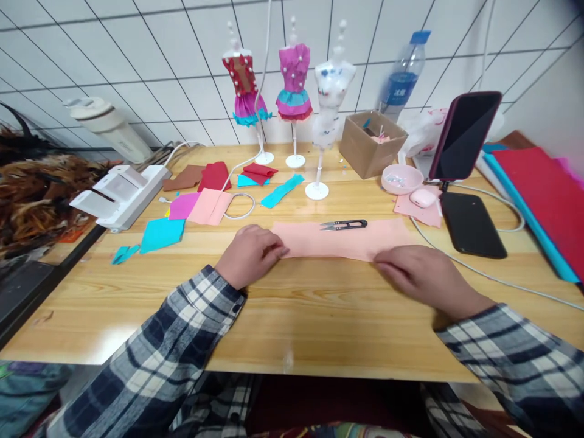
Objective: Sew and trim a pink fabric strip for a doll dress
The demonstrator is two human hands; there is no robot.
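Note:
A long strip of pink crepe paper lies flat across the middle of the wooden table. My left hand pinches its left end between thumb and fingers. At the right end, my right hand is closed on the strip's lower edge. Black thread snips rest on the strip's upper part, between my hands. Behind it stands a small white dress form, pinned and without a paper dress. Two more dress forms, one in a red and brown top and one in a purple top, stand to its left.
Coloured paper pieces lie at the left near a white charging dock. A cardboard box, a pink bowl, a propped phone and a dark flat phone are on the right. A white cable crosses there.

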